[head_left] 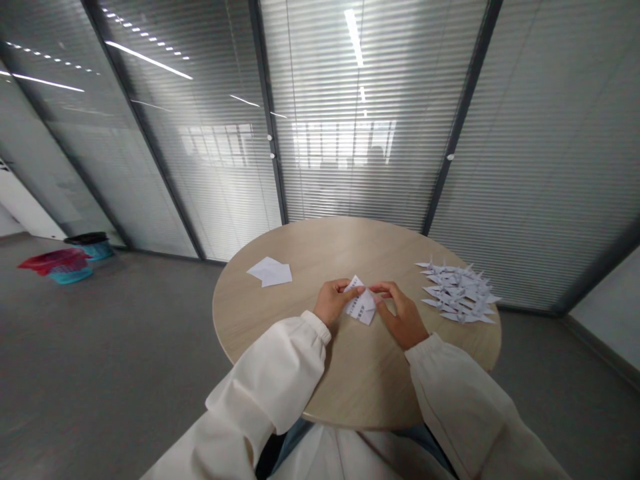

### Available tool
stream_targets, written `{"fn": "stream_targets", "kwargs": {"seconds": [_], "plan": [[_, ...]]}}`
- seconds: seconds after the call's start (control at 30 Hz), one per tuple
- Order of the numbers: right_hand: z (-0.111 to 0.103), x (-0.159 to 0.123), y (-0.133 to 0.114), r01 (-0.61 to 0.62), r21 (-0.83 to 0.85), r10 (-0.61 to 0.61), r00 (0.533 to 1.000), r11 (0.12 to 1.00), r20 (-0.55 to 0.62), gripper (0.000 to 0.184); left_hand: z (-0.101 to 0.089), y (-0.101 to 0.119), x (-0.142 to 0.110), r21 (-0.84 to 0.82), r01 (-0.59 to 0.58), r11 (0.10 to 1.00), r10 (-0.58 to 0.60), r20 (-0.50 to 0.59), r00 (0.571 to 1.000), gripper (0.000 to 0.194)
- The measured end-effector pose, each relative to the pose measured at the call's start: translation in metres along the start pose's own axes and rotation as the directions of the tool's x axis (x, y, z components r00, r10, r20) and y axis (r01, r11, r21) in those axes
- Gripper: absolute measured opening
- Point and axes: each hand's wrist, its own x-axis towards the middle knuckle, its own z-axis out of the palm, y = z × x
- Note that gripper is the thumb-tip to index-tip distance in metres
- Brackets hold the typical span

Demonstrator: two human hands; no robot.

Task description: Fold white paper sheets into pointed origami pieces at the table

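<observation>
A partly folded sheet of white paper [361,309] with printed black characters is between my hands, just above or on the middle of the round table. My left hand [334,301] pinches its left edge, thumb on top and fingers behind. On the other side, my right hand [397,313] has thumb and fingers closed at the paper's right corner. The underside of the paper and some fingertips are hidden. To the right lies a cluster of folded white paper cranes [459,293]. Some white paper pieces [270,272] lie flat at the left.
The round wooden table [350,240] stands close to a glass partition with blinds [357,180]. On the floor at far left are a blue bin with a red liner [57,265] and another bin with a black liner [95,245].
</observation>
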Motion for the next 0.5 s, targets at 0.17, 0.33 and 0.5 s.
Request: {"fn": "stream_targets", "kwargs": {"seconds": [0.17,0.33,0.5], "plan": [[0.000,0.003,0.004,-0.274,0.137,0.257,0.957,0.952,0.131,0.025,0.002,0.000,-0.002,0.044,-0.001,0.999,0.000,0.026,1.000,0.037],[-0.001,0.003,0.010,-0.328,0.230,0.271,0.930,0.916,0.248,0.026,0.004,0.000,-0.005,0.054,0.004,0.999,-0.008,0.074,0.997,0.036],[-0.001,0.004,0.011,-0.341,0.230,0.276,0.922,0.911,0.272,0.027,0.005,-0.001,-0.004,0.025,-0.011,1.000,0.009,0.072,0.997,0.036]]}}
